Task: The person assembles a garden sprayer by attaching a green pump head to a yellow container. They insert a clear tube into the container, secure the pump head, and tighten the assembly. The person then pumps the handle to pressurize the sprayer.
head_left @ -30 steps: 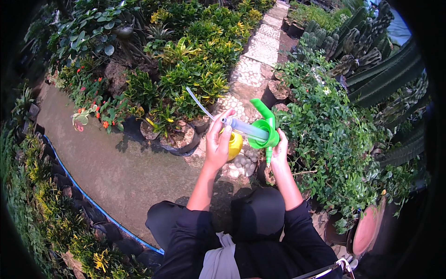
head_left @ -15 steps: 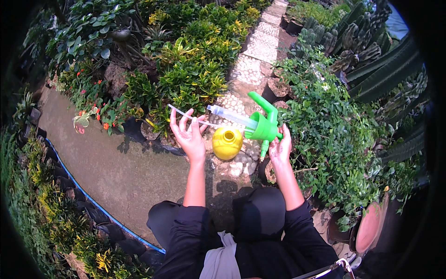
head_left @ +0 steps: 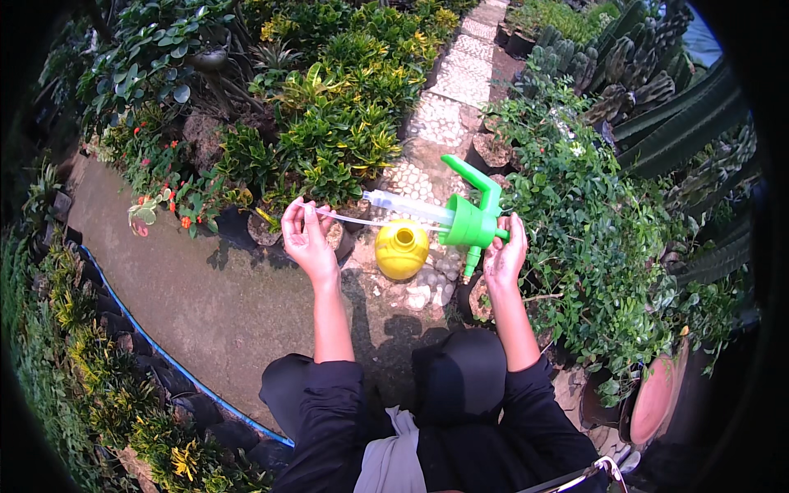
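Observation:
My right hand is closed on a green sprayer pump head, gripping it at its right side near the nozzle. Its handle points up and to the left, and a clear pump cylinder sticks out leftward. A thin whitish tube runs from the pump head to my left hand, whose fingertips pinch its free end. Below the cylinder a round yellow sprayer bottle stands on the ground, its neck open at the top.
A concrete path bends to the left, edged by a blue hose. Pebbled slabs lead away ahead. Leafy shrubs grow on the left; potted plants and tall cacti crowd the right. A pinkish round dish leans at the lower right.
My left hand has moved left and its fingers have closed on the tube's end, which now bends downward. The pump head has shifted slightly right with my right hand.

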Demonstrator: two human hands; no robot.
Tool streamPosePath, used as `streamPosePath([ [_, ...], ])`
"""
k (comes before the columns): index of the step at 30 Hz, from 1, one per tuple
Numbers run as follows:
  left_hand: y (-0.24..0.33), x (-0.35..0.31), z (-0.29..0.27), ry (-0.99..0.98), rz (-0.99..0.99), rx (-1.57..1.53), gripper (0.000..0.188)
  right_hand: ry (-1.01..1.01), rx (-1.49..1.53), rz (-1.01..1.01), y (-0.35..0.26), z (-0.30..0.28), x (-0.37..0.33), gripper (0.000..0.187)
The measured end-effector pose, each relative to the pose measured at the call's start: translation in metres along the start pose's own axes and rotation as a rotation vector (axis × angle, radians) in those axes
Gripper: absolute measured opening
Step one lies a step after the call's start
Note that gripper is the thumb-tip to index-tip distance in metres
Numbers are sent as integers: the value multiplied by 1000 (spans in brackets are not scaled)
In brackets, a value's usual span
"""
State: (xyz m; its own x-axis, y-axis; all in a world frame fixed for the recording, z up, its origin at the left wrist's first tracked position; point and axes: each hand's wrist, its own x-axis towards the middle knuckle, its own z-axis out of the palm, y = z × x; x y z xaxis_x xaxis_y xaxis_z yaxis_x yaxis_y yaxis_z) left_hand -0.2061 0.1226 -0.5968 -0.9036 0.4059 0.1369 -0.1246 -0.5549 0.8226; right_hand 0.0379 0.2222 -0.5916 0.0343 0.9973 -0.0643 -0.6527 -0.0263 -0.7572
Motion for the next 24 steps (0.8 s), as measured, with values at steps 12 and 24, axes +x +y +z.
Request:
streamPosePath([
  [12, 0, -2, 0, -28, 10, 28, 21, 29, 9, -43, -1, -1, 1, 18],
  [24, 3, -7, 6, -90, 175, 94, 16, 4, 26, -37, 2, -7, 5, 17],
])
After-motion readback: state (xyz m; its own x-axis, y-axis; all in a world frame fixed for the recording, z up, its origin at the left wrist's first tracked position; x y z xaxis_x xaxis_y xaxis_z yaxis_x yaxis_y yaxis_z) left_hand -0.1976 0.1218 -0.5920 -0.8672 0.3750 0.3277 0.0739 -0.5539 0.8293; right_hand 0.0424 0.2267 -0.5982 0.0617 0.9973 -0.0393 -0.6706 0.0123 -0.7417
